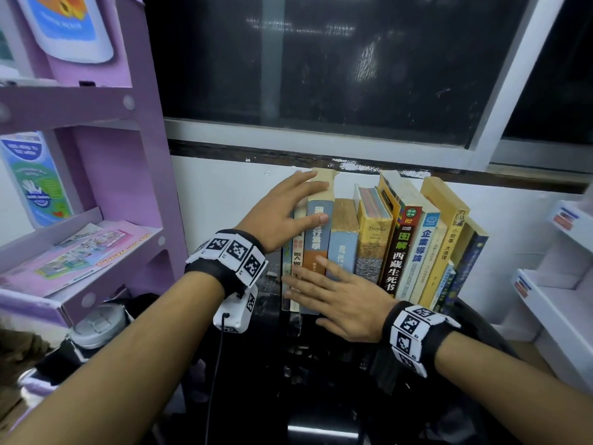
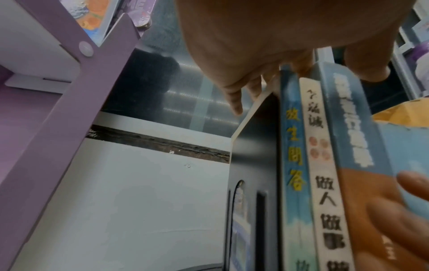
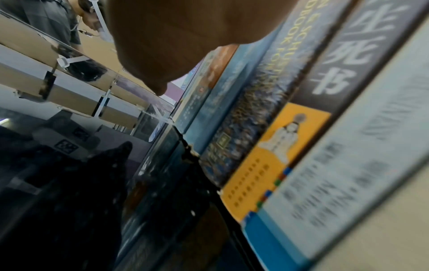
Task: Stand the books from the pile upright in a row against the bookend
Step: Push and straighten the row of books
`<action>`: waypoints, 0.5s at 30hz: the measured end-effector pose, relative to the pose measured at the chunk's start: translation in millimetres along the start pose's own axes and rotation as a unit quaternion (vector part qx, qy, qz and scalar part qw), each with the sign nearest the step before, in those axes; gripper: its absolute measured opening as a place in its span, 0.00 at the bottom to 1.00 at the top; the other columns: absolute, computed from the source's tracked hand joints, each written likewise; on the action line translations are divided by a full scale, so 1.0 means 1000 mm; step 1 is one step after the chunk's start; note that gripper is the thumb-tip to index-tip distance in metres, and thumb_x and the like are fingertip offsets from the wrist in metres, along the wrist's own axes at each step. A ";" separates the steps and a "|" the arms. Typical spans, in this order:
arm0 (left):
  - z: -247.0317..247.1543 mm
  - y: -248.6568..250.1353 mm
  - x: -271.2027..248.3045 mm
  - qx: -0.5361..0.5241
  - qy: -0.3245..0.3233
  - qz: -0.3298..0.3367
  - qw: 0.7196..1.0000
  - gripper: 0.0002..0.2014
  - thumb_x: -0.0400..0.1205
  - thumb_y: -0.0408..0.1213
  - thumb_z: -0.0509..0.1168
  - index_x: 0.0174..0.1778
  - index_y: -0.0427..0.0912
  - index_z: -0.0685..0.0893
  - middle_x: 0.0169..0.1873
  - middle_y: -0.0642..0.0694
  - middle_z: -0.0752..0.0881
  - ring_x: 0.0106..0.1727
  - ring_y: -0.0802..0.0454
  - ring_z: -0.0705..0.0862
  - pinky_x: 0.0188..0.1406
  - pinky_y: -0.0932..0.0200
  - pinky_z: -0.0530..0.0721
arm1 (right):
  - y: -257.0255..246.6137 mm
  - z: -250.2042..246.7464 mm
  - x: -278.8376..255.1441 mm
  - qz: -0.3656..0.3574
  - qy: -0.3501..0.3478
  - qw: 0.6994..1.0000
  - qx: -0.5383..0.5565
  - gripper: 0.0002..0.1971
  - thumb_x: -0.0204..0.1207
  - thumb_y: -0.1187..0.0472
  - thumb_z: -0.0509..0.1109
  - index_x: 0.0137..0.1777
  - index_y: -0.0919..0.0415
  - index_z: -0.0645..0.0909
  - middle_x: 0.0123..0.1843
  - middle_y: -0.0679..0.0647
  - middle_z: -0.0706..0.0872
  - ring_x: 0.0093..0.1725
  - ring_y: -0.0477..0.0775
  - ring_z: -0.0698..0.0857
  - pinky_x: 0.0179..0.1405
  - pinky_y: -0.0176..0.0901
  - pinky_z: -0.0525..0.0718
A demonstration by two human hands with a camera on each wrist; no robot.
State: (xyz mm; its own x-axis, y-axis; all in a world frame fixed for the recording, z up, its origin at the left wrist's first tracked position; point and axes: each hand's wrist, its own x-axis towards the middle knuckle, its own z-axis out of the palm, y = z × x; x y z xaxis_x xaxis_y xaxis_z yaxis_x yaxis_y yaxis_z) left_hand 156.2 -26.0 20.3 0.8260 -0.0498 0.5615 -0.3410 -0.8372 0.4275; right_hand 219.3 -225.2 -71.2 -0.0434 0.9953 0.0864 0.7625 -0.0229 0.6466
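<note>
Several books (image 1: 417,245) stand upright in a row on the black glossy table (image 1: 321,390), spines toward me, backs to the white wall. At the row's left end a black bookend (image 2: 253,146) stands against a thin blue book (image 2: 292,146) and a thin white book (image 2: 322,165). Beside them rises a taller book with a blue and orange spine (image 1: 317,232). My left hand (image 1: 317,200) lies over its top, fingers straight, thumb on the spine. My right hand (image 1: 314,284) presses flat against the lower spines. The right wrist view shows the palm (image 3: 174,45) beside the spines (image 3: 301,128).
A purple shelf unit (image 1: 128,155) with leaflets stands close on the left. White shelves (image 1: 552,284) are at the right. A dark window (image 1: 353,59) runs above the books. A grey lidded container (image 1: 96,326) sits at lower left.
</note>
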 end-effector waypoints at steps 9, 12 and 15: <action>0.019 0.023 0.021 0.152 -0.018 0.030 0.988 0.35 0.75 0.70 0.56 0.76 0.59 0.72 0.77 0.57 0.72 0.78 0.57 0.67 0.75 0.48 0.70 | 0.014 0.006 -0.020 -0.001 -0.007 1.000 0.007 0.35 0.85 0.43 0.55 0.87 0.58 0.51 0.88 0.55 0.50 0.87 0.57 0.47 0.83 0.63 0.43; 0.020 0.024 0.021 0.156 -0.005 0.042 0.987 0.31 0.73 0.70 0.60 0.69 0.60 0.78 0.74 0.59 0.75 0.75 0.56 0.71 0.69 0.47 0.76 | 0.016 0.011 -0.016 -0.007 -0.004 1.000 0.006 0.36 0.84 0.42 0.55 0.86 0.58 0.51 0.88 0.56 0.51 0.87 0.58 0.47 0.83 0.63 0.43; 0.020 0.025 0.021 0.151 0.015 0.060 0.987 0.20 0.73 0.64 0.68 0.56 0.58 0.84 0.71 0.60 0.77 0.72 0.56 0.74 0.65 0.51 0.78 | 0.017 0.015 -0.015 -0.008 0.001 1.000 0.002 0.36 0.84 0.42 0.55 0.86 0.58 0.51 0.88 0.56 0.51 0.87 0.58 0.46 0.84 0.62 0.42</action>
State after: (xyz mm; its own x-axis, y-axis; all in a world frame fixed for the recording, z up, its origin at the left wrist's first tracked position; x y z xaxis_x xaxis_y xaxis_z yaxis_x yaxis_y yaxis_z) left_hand 173.6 -58.9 28.5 0.7719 -0.1461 0.6187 -0.2831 -0.9504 0.1288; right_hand 243.2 -238.6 -73.0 -0.0563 0.9954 0.0770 0.7646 -0.0066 0.6445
